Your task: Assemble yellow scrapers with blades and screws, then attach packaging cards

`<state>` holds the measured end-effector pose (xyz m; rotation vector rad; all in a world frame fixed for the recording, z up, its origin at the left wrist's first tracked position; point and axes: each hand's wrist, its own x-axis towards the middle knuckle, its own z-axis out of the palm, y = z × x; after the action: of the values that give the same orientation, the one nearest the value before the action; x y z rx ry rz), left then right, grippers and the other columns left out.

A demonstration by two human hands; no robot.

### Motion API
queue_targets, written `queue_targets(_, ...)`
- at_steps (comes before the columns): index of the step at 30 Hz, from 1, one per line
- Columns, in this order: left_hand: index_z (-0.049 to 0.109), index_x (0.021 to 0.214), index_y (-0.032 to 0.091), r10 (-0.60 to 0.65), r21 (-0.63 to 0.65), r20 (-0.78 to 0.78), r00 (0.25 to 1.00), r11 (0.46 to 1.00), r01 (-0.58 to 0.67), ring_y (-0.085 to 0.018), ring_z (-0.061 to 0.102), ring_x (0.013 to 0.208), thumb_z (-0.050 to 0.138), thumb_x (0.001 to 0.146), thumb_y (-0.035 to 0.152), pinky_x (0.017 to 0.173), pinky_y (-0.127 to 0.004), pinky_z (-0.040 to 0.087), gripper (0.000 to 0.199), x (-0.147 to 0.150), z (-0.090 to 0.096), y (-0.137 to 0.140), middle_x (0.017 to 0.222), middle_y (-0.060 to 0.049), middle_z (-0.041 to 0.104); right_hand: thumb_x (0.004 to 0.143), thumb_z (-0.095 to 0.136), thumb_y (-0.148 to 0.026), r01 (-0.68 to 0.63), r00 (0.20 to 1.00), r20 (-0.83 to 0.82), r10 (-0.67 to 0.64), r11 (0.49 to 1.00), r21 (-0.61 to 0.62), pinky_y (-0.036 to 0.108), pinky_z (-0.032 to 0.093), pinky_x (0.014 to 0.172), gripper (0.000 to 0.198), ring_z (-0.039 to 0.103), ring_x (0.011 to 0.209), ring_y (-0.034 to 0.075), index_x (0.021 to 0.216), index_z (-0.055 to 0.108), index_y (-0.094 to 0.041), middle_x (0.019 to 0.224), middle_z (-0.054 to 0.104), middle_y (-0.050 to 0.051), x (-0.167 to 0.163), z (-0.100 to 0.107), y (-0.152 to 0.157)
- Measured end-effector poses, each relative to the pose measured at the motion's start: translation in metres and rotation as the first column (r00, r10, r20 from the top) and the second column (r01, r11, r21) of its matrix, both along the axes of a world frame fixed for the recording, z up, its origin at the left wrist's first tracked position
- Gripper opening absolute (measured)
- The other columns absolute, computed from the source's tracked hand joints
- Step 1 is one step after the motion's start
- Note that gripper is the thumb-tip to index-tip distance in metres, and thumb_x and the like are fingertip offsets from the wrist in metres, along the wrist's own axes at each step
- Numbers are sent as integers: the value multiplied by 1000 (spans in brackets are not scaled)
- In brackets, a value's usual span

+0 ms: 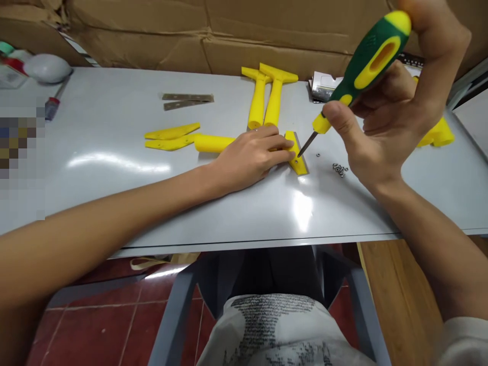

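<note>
My left hand [249, 158] lies closed over a yellow scraper [214, 144] and presses it flat on the table, fingers next to its head. A strip of metal blade shows along the head's right edge. In my right hand [385, 134] is a green and yellow screwdriver [375, 56], tilted, its tip at a small screw on the scraper head. Whether the tip sits in the screw I cannot tell. Right of the head lie one loose small metal piece [318, 155] and a little pile of screws or nuts [339, 169].
Behind my left hand lie two yellow scraper handles [273, 99], two metal blades [186, 100] and two flat yellow pieces [171, 136]. Another screwdriver [52, 105] is at the far left. More yellow parts [438, 134] lie at right. Cardboard [152, 38] stands along the back.
</note>
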<state>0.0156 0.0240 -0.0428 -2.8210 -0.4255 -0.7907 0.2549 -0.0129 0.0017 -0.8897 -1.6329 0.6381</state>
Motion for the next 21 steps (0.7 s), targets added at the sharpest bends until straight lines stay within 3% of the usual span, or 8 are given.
queue_targets(3,81,120,21,-12,-1,16,1000,1000,12,-22,73,107,55,111,8,87,-37,60,30,-1,-1,1,127,-6,85,87,79,-85,31,999,-19,-28,985,169,47,77,96,93,71,132,29,165,41,-54,171,50,-5,7,-10,13)
queue_targets(5,81,119,22,-9,2,15,1000,1000,9,-22,73,107,56,111,7,88,-37,61,30,-2,-3,2,128,-5,86,88,76,-84,64,998,-36,-55,945,322,43,76,86,84,71,115,24,160,49,-52,172,47,-7,10,-17,22)
queue_targets(7,82,120,22,-4,-1,8,1000,1000,4,-23,73,108,56,110,6,88,-37,61,32,-2,-3,2,129,-6,85,89,71,-86,100,995,-38,-92,911,400,41,74,82,79,67,102,20,156,53,-48,169,49,-5,11,-22,27)
queue_targets(11,81,120,22,-4,20,7,1000,1000,4,-22,72,107,56,111,8,86,-36,60,31,-1,-4,3,128,-5,85,92,69,-79,83,996,12,-93,933,350,46,74,98,71,68,98,19,154,53,-49,169,50,-5,10,-24,26)
queue_targets(16,81,119,21,-2,60,5,1000,998,1,-21,71,104,54,114,11,85,-37,59,29,1,-2,1,127,-4,86,90,63,-88,36,999,-13,-34,911,410,42,74,75,76,67,90,18,156,51,-54,166,50,-6,10,-28,31)
queue_targets(21,80,121,21,31,76,-40,999,997,-28,-22,70,109,46,118,13,86,-38,58,35,4,-4,1,127,-5,84,85,82,-74,-99,993,-4,118,856,508,31,77,77,80,75,95,15,155,60,-44,164,48,-1,13,-30,45)
